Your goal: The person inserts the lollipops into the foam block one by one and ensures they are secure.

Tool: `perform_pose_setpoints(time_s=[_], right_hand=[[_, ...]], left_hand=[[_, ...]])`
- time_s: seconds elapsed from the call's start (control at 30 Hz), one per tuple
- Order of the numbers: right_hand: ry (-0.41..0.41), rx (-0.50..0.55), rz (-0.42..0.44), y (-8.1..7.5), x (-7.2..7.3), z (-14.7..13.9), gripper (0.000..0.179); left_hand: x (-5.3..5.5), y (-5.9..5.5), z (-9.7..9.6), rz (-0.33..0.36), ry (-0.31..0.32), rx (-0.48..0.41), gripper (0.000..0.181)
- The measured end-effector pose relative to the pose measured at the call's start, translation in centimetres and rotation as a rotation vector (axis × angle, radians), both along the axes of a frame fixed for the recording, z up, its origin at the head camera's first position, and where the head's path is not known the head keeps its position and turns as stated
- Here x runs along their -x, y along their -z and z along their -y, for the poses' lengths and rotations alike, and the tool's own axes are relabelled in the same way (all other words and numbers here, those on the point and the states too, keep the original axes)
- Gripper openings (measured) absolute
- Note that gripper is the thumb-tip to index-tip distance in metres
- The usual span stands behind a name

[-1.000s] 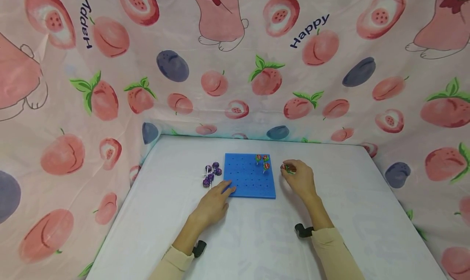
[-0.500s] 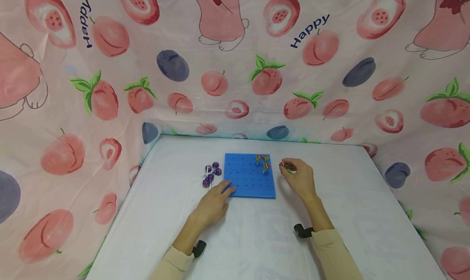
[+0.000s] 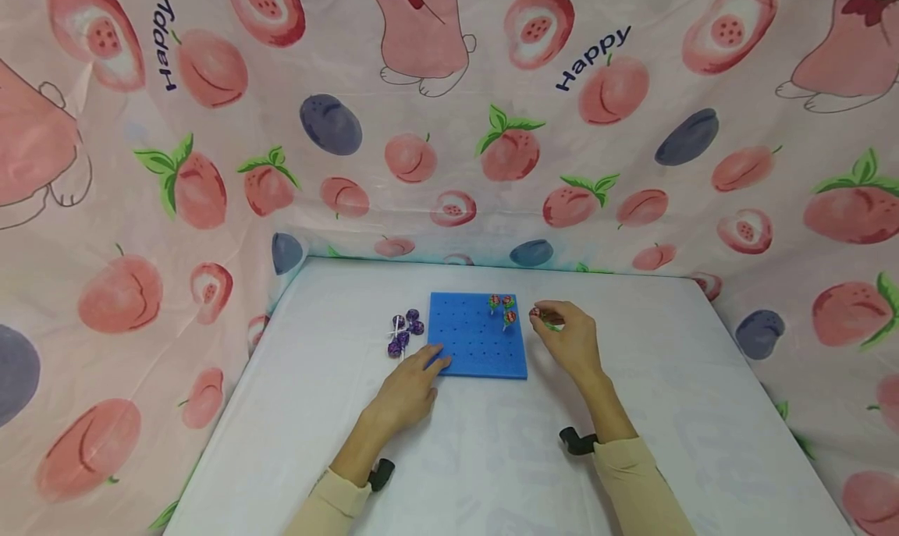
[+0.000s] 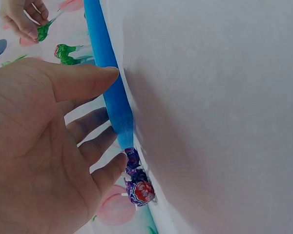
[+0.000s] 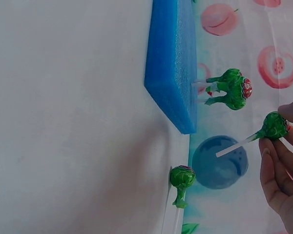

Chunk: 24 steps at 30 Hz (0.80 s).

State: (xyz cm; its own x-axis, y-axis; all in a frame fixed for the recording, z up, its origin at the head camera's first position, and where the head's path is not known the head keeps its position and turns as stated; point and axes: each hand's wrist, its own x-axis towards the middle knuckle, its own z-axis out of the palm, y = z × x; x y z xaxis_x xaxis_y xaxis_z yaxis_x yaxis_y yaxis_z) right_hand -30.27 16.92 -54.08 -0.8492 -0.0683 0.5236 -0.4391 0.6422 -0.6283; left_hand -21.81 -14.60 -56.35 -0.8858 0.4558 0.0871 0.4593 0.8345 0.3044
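My left hand [image 3: 407, 392] rests its spread fingers on the near left corner of a blue foam board [image 3: 467, 362] with rows of small holes. In the right wrist view, my right hand [image 5: 283, 170] pinches a green-wrapped lollipop [image 5: 275, 126] by its head, the white stick slanting toward the board. That hand is just right of the board, apart from it. Three green lollipops [image 3: 509, 317] stand upright by their sticks in the board's far right corner. Another green lollipop [image 5: 181, 178] lies on the table below my right hand.
Several purple-wrapped lollipops [image 3: 395, 349] lie in a loose cluster left of the board, close to my left fingers. A white cloth covers the table [image 3: 492, 458]. Fruit-patterned curtains [image 3: 449, 130] enclose the back and sides.
My right hand has shifted slightly left, closer to the board, with the lollipop still pinched. The left hand, the board and the other lollipops stay where they were.
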Motion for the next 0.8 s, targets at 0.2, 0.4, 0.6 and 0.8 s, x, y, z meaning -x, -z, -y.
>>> perform_pose_setpoints(time_s=[0.2,0.4,0.6,0.8], right_hand=[[-0.014,0.016,-0.011,-0.2,-0.1,0.3,0.024],[-0.032,0.04,-0.01,-0.4,-0.2,0.7,0.024],[-0.029,0.038,-0.017,-0.6,-0.3,1.0,0.023],[-0.011,0.039,0.004,-0.7,-0.5,1.2,0.024]], left_hand=[[0.0,-0.1,0.0,0.002,0.002,-0.002,0.054],[0.0,0.0,0.0,0.002,0.002,0.005,0.054],[0.1,0.0,0.0,0.001,0.003,0.003,0.054],[0.1,0.1,0.0,-0.001,0.007,0.003,0.055]])
